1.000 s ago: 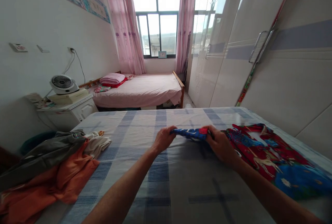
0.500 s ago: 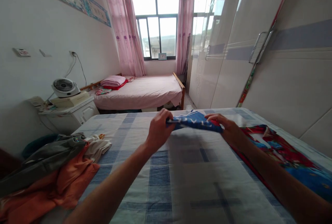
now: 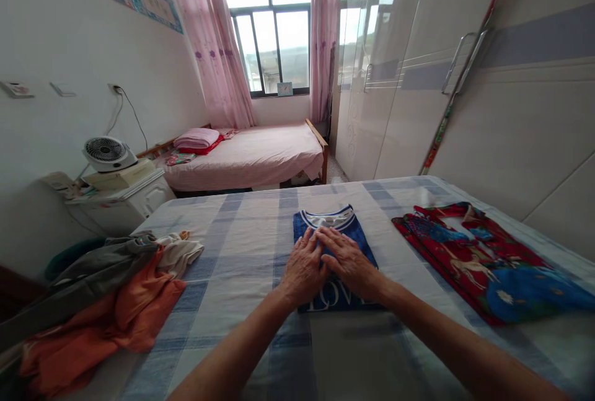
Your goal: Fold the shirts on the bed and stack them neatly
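Observation:
A folded blue T-shirt [image 3: 360,241] lies flat on the checked bedsheet [image 3: 232,252], its striped white-and-blue collar at the far end and white lettering near the front edge. My left hand [image 3: 304,268] rests palm down on it, fingers stretched forward. Beside it, my right hand [image 3: 348,261] presses flat on the same shirt, and the fingertips of both meet near the collar. Part of the lettering is hidden under my hands and wrists. To the right, folded red-and-blue patterned clothing [image 3: 474,258] is spread on the sheet.
A loose heap of orange and grey clothes [image 3: 134,295] lies at the left. Beyond the bed stand a white cabinet with a small fan [image 3: 109,152], a second bed with a pink sheet [image 3: 260,153], and a tall glossy wardrobe [image 3: 404,110] along the right.
The blue T-shirt was held up between both hands above the bed; now it lies folded on the sheet. My hands have let go of its edges and come together flat on it.

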{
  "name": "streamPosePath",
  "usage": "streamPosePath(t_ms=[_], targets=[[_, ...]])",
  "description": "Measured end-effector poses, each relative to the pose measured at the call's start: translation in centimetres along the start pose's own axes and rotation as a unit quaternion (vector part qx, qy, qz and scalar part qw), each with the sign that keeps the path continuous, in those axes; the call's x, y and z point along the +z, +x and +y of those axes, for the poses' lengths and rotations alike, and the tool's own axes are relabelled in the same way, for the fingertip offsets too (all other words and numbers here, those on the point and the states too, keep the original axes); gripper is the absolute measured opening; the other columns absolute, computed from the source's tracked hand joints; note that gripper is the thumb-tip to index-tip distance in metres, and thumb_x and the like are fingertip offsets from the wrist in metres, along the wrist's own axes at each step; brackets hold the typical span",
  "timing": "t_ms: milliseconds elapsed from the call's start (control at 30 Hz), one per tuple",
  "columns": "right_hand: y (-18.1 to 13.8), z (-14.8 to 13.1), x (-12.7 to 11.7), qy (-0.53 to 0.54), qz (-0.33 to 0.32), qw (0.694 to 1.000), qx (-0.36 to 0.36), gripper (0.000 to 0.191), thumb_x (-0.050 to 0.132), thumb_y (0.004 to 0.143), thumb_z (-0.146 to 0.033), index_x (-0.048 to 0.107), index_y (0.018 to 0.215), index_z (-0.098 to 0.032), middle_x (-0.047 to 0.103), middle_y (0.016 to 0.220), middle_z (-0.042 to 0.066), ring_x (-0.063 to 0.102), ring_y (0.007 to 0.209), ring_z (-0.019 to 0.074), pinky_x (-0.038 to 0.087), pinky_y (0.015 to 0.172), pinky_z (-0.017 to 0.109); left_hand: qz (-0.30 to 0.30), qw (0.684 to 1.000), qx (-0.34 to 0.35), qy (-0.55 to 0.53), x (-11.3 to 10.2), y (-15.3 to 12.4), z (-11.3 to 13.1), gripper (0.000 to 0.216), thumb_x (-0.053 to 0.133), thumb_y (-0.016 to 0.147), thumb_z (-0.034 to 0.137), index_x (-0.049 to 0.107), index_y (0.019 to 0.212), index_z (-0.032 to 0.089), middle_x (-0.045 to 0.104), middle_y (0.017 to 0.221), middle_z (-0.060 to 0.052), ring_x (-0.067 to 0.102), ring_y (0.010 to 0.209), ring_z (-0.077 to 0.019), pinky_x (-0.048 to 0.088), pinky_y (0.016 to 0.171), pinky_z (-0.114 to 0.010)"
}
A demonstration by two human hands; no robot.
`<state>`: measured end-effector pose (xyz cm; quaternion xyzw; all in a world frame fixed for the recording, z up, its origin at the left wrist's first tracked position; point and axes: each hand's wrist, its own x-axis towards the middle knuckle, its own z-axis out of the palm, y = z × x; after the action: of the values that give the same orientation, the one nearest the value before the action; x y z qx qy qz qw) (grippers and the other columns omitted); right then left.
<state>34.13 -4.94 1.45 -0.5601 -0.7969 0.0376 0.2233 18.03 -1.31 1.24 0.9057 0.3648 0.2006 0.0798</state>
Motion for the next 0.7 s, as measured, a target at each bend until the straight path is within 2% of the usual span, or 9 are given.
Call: streamPosePath(t_ms=[67,133,233,333,467,533,600,700], targets=[[0.3,1.0,1.7,-0.029,-0.025,0.999,0.002,0.054,0.032,0.092,-0.045,0.037,0.139,-0.018,0.034,0.145,0.010,0.022,0.137,0.0217,0.020,0.110,0.046,-0.026,0.999,-0.037,0.021,1.7,0.1,-0.8,0.059,0.039,0.089,0.045,0.036,0.139,0.014,0.034,0.146,-0.012,0.022,0.138,-0.0271,0.023,0.110,-0.046],[-0.2,3.1,2.5,-0.061,-0.030,0.997,0.035,0.058,0.032,0.091,-0.052,0.038,0.139,-0.019,0.034,0.145,0.010,0.023,0.136,0.0230,0.019,0.109,0.047,-0.030,0.997,-0.063,0.033,2.7,-0.3,-1.5,0.065,0.035,0.088,0.053,0.036,0.139,0.013,0.031,0.147,-0.012,0.020,0.138,-0.0275,0.020,0.111,-0.046],[-1.6,6.5,2.1,-0.104,-0.009,0.986,0.130,0.062,0.030,0.090,-0.054,0.037,0.139,-0.016,0.033,0.146,0.012,0.026,0.135,0.0235,0.021,0.109,0.046,-0.024,0.997,-0.069,0.035,2.9,-0.8,-1.8,0.071,0.031,0.087,0.059,0.035,0.139,0.011,0.028,0.148,-0.013,0.018,0.139,-0.0271,0.018,0.112,-0.045],[-3.1,8.3,0.9,-0.143,0.021,0.967,0.209,0.059,0.033,0.090,-0.047,0.043,0.133,-0.007,0.039,0.140,0.019,0.033,0.131,0.0264,0.026,0.106,0.046,-0.024,0.997,-0.074,0.028,2.8,-0.8,-1.8,0.072,0.029,0.087,0.059,0.035,0.139,0.010,0.028,0.148,-0.013,0.018,0.139,-0.0267,0.018,0.112,-0.044],[-5.5,6.9,-1.6,-0.151,0.089,0.950,0.258,0.052,0.035,0.088,-0.046,0.053,0.121,-0.009,0.057,0.121,0.020,0.052,0.114,0.0273,0.040,0.093,0.042,-0.017,0.997,-0.074,0.020,2.9,-0.6,-1.8,0.070,0.029,0.088,0.058,0.036,0.139,0.010,0.029,0.148,-0.013,0.018,0.139,-0.0262,0.018,0.112,-0.044],[-6.8,5.5,-3.0,-0.128,0.054,0.940,0.310,0.051,0.034,0.087,-0.053,0.060,0.109,-0.014,0.066,0.101,0.016,0.063,0.093,0.0258,0.046,0.079,0.037,-0.012,0.997,-0.073,0.018,3.0,-0.6,-1.8,0.069,0.030,0.088,0.057,0.037,0.138,0.010,0.030,0.147,-0.013,0.019,0.138,-0.0260,0.018,0.112,-0.044],[-7.8,4.0,-4.1,-0.093,-0.007,0.931,0.353,0.050,0.036,0.084,-0.059,0.065,0.091,-0.019,0.068,0.081,0.011,0.065,0.074,0.0233,0.045,0.067,0.033,-0.010,0.997,-0.074,0.015,3.0,-0.7,-1.8,0.069,0.031,0.088,0.057,0.038,0.138,0.010,0.031,0.147,-0.013,0.020,0.138,-0.0262,0.018,0.112,-0.044],[-8.2,2.3,-5.0,-0.041,-0.060,0.936,0.345,0.041,0.047,0.078,-0.058,0.065,0.074,-0.021,0.067,0.070,0.008,0.064,0.068,0.0211,0.042,0.061,0.029,-0.009,0.997,-0.074,0.013,2.9,-0.7,-1.8,0.068,0.032,0.088,0.057,0.039,0.137,0.011,0.032,0.147,-0.013,0.021,0.138,-0.0265,0.018,0.111,-0.044]])
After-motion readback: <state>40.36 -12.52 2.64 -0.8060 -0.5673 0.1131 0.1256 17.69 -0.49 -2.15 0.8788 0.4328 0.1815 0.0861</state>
